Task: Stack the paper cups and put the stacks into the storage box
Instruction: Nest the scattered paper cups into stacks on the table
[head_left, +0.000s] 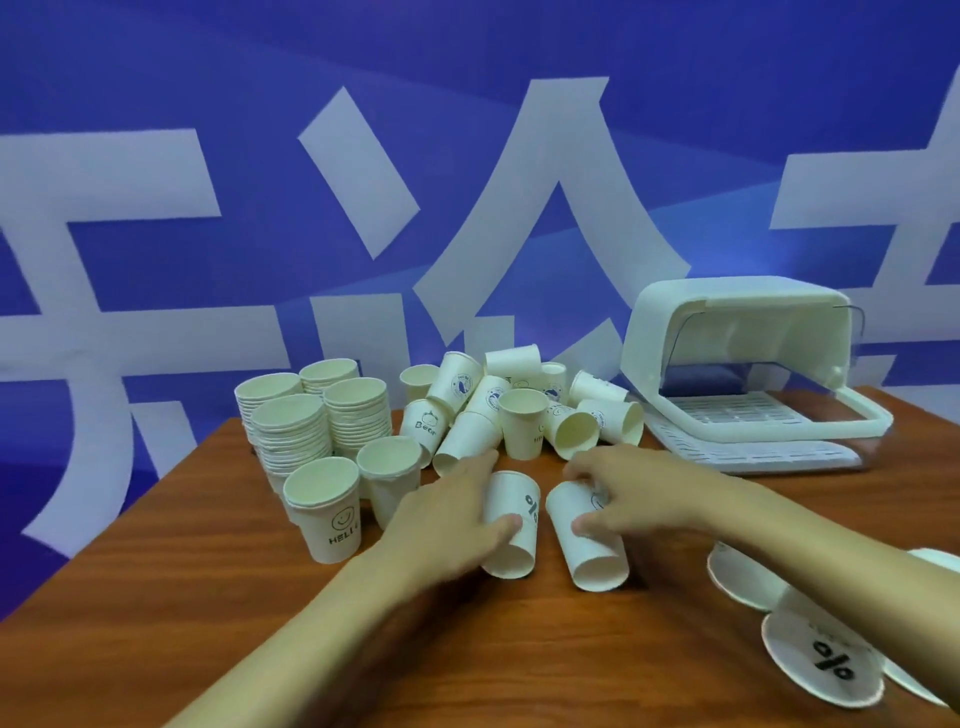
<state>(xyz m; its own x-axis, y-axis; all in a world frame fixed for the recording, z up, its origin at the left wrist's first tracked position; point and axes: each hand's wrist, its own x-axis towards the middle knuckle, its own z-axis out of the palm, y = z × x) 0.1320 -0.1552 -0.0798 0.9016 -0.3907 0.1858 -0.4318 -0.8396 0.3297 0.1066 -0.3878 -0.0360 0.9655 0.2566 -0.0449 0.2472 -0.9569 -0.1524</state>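
wooden tabletop (208, 597) carries the white storage box (727, 364), lid up, at far right, with cup stacks (311, 421) far left and loose cups (522, 415) between. the left hand (447, 514) grips a tipped percent-marked cup (514, 493); the right hand (631, 493) grips a second cup (566, 506) just beside it.

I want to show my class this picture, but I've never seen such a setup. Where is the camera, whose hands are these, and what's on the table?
One camera, worn on a person's head, looks down at their own bare hands. The left hand grips a paper cup lying on its side; the right hand grips a second cup beside it. On the wooden table stand stacks of cups at left, a loose pile behind the hands, and an open white storage box at right.
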